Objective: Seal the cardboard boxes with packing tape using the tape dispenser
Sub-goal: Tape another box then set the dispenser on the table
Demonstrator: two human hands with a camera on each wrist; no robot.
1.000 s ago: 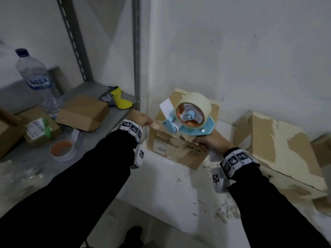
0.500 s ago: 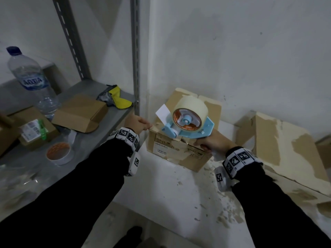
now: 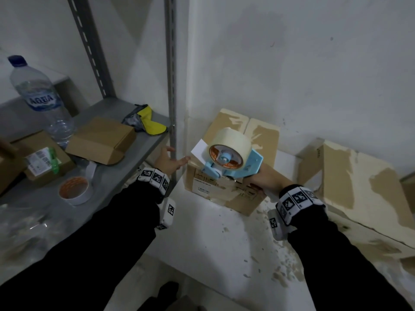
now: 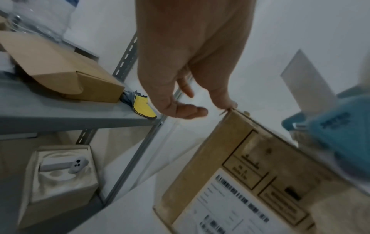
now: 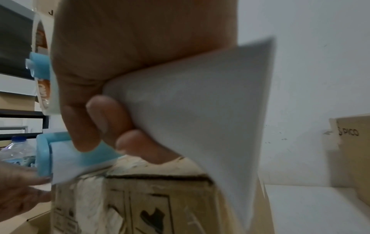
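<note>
Tape dispenser point(image 3: 233, 162) gripped by right hand point(image 3: 267, 179) atop cardboard box point(image 3: 226, 189); left hand point(image 3: 167, 161), fingers loose, touches box's 9 o'clock corner.

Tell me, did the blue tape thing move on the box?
Yes. The tape dispenser, gripped by the right hand, has slid across the top of the cardboard box, away from the far edge and toward the near edge, closer to the person.

white ledge point(image 3: 208, 232) bears two cardboard boxes point(image 3: 226, 187); grey shelf point(image 3: 116, 169) holds bottle point(image 3: 42, 102).
</note>
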